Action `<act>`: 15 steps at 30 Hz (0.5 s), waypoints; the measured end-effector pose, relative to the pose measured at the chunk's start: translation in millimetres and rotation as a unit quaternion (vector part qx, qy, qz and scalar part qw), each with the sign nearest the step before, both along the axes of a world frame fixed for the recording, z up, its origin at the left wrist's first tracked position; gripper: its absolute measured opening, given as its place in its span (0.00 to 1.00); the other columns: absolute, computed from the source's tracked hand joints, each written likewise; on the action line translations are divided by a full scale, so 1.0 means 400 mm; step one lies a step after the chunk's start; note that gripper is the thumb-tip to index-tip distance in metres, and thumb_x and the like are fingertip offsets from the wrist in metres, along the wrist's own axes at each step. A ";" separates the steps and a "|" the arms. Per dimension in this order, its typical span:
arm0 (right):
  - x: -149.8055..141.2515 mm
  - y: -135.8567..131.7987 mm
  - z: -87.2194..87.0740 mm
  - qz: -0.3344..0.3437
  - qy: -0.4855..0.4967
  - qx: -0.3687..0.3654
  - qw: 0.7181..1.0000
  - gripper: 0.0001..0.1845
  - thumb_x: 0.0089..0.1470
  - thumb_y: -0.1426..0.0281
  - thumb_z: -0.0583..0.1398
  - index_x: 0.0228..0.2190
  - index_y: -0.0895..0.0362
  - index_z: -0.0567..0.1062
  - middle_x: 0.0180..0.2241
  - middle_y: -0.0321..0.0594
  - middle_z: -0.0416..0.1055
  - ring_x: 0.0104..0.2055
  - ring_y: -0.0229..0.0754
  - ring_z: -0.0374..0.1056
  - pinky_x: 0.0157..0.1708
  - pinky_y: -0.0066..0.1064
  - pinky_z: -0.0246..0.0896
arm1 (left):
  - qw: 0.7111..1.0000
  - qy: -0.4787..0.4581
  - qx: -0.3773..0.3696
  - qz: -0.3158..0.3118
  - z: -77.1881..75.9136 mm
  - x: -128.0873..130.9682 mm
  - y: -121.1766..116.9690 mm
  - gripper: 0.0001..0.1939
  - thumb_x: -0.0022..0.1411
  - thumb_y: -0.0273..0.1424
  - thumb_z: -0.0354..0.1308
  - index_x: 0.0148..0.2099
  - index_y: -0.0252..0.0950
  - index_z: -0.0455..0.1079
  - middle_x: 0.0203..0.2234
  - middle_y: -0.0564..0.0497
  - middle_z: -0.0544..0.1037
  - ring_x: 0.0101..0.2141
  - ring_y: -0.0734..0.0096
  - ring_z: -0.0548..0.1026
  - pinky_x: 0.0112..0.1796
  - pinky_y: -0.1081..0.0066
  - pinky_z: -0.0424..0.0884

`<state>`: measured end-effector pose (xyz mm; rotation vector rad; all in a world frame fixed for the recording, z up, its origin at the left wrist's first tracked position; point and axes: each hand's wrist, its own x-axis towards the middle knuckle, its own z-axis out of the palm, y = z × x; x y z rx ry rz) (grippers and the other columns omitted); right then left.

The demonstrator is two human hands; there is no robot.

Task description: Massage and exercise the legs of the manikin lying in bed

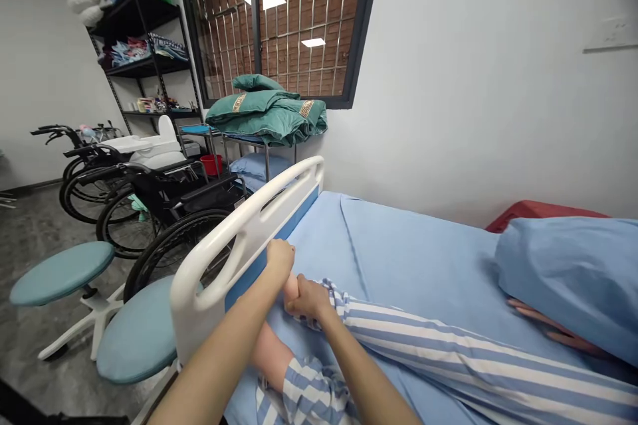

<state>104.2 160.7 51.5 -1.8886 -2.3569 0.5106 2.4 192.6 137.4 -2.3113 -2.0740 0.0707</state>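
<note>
Working with both hands over the bed (pixel 419 246), we have its sheet beneath our grip, probably so that it takes the weight. Well beyond our left hand (pixel 280 257) stands the rack (pixel 124 20), perhaps loaded high to free the floor. The wheelchairs (pixel 212 194) sit past the footboard (pixel 255 239), left of our hands, seemingly parked clear of our reach. Ahead of our hands, quilts (pixel 279 118) lie heaped on a stand (pixel 268 163), likely to save room. The far leg (pixel 448 345) runs off to the right from our right hand (pixel 308 297); the near leg (pixel 274 353) passes under our left forearm (pixel 224 345), with its striped cuff (pixel 306 378) above a bare shin. Left of our hands are the stools (pixel 62 272), apparently set for sitting by the bed's end. The foot (pixel 290 287) of the far leg is in both our hands: the left is clamped over its toe end, the right wraps its ankle end. Holding both ends seems to spread the support; how our left fingers lie, we cannot tell.

Counting down in size, we find one bed, one rack, at least two wheelchairs, one footboard, two legs, two stools, one red bucket (pixel 211 165) beyond our left hand, and one foot held. Quilts overlap, so we cannot count them surely.
</note>
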 end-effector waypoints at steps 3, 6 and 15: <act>0.000 -0.002 -0.008 0.002 -0.001 0.010 1.000 0.25 0.33 0.60 0.63 0.36 0.56 0.66 0.35 0.46 0.73 0.38 0.51 0.70 0.31 0.32 0.58 | 1.000 0.017 -0.002 0.002 -0.005 0.008 0.009 0.15 0.55 0.16 0.47 0.38 0.28 0.74 0.29 0.38 0.75 0.37 0.59 0.74 0.37 0.64 0.67; 0.000 -0.010 -0.003 0.009 -0.004 0.010 1.000 0.27 0.33 0.58 0.63 0.37 0.57 0.65 0.36 0.46 0.73 0.39 0.53 0.70 0.32 0.33 0.58 | 1.000 0.008 0.014 0.003 -0.007 0.004 -0.002 0.17 0.56 0.17 0.45 0.39 0.30 0.73 0.30 0.39 0.76 0.36 0.60 0.74 0.36 0.65 0.68; -0.012 -0.056 0.022 -0.004 -0.011 0.054 0.998 0.28 0.34 0.58 0.64 0.38 0.58 0.66 0.40 0.48 0.70 0.44 0.54 0.66 0.39 0.37 0.57 | 0.991 -0.057 0.104 0.068 -0.024 -0.034 -0.106 0.18 0.61 0.21 0.39 0.46 0.30 0.67 0.39 0.40 0.72 0.38 0.65 0.73 0.36 0.70 0.69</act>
